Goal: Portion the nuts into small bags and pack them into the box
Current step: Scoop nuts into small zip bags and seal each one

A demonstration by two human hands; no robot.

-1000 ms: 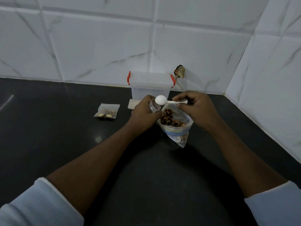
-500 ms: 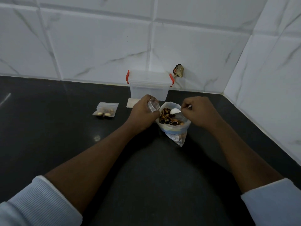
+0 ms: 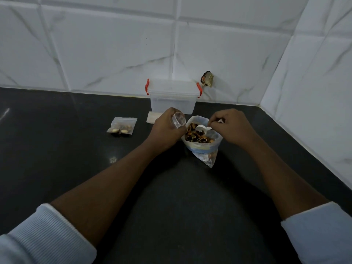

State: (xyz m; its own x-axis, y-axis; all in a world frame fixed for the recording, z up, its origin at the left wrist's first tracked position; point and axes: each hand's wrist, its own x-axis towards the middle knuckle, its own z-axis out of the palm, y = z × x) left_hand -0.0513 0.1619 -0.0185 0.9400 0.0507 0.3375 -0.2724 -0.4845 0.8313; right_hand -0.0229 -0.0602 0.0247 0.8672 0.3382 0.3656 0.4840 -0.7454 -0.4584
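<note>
A large clear bag (image 3: 204,151) stands open on the black counter, filled with brown nuts (image 3: 197,135). My right hand (image 3: 231,126) pinches a white plastic spoon (image 3: 202,128) whose bowl is down among the nuts. Just left of the big bag, my left hand (image 3: 167,126) grips a small clear bag (image 3: 179,120) with its mouth held open. A small filled bag (image 3: 122,125) lies flat further left. The clear box (image 3: 172,99) with red latches and its lid on stands behind, against the wall.
A flat pale stack (image 3: 152,118) lies by the box's front left corner. Tiled walls meet in a corner at the right, close behind the box. A dark scrap (image 3: 207,80) sticks to the back wall right of the box.
My right hand has lowered the spoon from above the big bag into the nuts. My left hand keeps holding the small bag open beside it.
</note>
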